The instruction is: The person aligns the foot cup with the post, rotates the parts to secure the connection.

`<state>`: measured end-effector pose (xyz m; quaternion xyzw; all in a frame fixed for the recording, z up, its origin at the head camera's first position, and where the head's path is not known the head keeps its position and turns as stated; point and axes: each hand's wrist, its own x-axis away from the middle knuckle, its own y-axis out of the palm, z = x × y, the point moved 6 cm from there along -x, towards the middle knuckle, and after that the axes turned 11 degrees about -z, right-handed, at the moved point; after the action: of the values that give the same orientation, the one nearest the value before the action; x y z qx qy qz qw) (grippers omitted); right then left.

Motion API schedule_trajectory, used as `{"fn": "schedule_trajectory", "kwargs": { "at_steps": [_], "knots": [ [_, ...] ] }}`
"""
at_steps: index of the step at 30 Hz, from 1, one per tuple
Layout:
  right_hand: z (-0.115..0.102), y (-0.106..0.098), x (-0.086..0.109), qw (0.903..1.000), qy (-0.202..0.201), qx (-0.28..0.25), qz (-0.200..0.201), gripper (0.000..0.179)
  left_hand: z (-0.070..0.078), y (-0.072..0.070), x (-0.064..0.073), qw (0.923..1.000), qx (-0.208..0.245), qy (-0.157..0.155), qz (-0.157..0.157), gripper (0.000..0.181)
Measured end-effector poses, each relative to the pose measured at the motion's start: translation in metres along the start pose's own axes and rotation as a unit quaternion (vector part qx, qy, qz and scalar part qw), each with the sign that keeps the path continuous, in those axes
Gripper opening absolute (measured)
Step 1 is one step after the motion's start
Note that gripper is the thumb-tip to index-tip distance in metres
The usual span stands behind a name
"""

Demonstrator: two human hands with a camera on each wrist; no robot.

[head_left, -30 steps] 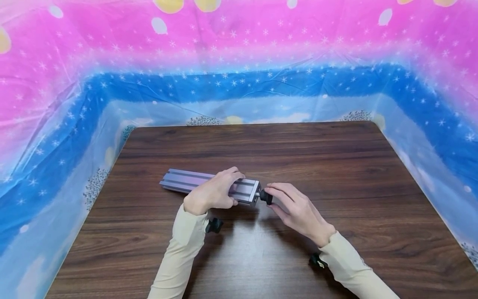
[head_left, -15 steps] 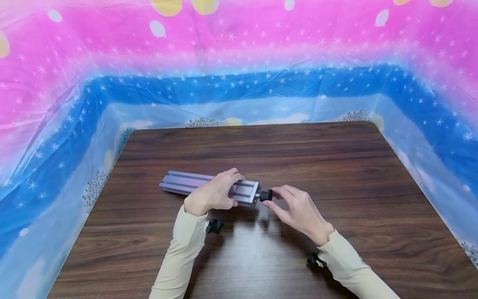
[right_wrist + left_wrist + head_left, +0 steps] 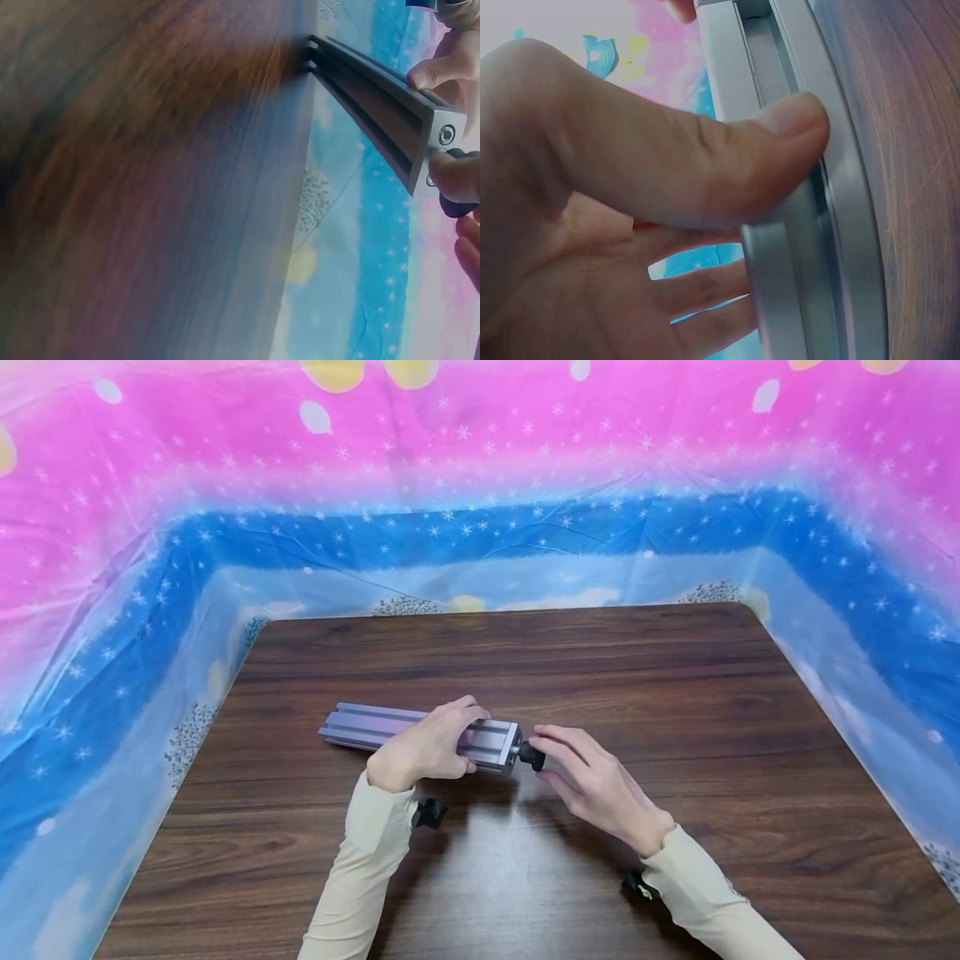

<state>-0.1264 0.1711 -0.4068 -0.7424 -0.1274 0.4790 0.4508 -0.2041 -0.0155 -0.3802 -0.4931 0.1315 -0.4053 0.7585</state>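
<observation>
A silver aluminium profile (image 3: pixel 375 723) with long slots lies slantwise on the table, a plate on its right end. My left hand (image 3: pixel 427 745) grips it, thumb on the near side and fingers over the far side. In the left wrist view the thumb (image 3: pixel 727 161) presses along a slot of the profile (image 3: pixel 817 255). A black knob (image 3: pixel 532 755) on a short metal shaft sticks out of the end plate. My right hand (image 3: pixel 600 781) holds that knob between thumb and fingers. A screw head (image 3: pixel 447 135) shows on the end plate in the right wrist view.
The dark wood-grain table (image 3: pixel 562 660) reaches back to a pink and blue patterned cloth (image 3: pixel 480 527) that surrounds it on the left, back and right. Black wrist cameras (image 3: pixel 430 813) hang below both sleeves, close over the tabletop.
The right fingers shift back and forth around the knob, which turns to a different angle. My left hand and the profile stay nearly where they were.
</observation>
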Motion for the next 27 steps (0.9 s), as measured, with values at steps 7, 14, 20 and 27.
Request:
{"fn": "schedule_trajectory", "kwargs": {
  "at_steps": [7,14,20,27],
  "knots": [
    [-0.0014,-0.0003,-0.0017,0.9998,-0.007,0.002,0.016,0.038,-0.0003,0.0007,0.0009,1.0000,0.004,-0.001,0.000,0.059],
    [0.0018,0.0009,-0.0015,0.9990,0.026,0.007,0.035,0.047,0.0003,0.0010,0.0029,1.0000,-0.002,-0.004,-0.002,0.060],
    [0.0045,0.0008,-0.0030,0.9966,0.077,0.020,0.023,0.049,0.0006,0.0001,0.0031,0.9999,0.000,-0.010,-0.004,0.060],
    [0.0036,0.0004,-0.0035,0.9978,0.064,-0.014,0.011,0.057,0.0023,-0.0033,0.0022,0.9999,-0.008,-0.006,-0.007,0.056]
  ]
}}
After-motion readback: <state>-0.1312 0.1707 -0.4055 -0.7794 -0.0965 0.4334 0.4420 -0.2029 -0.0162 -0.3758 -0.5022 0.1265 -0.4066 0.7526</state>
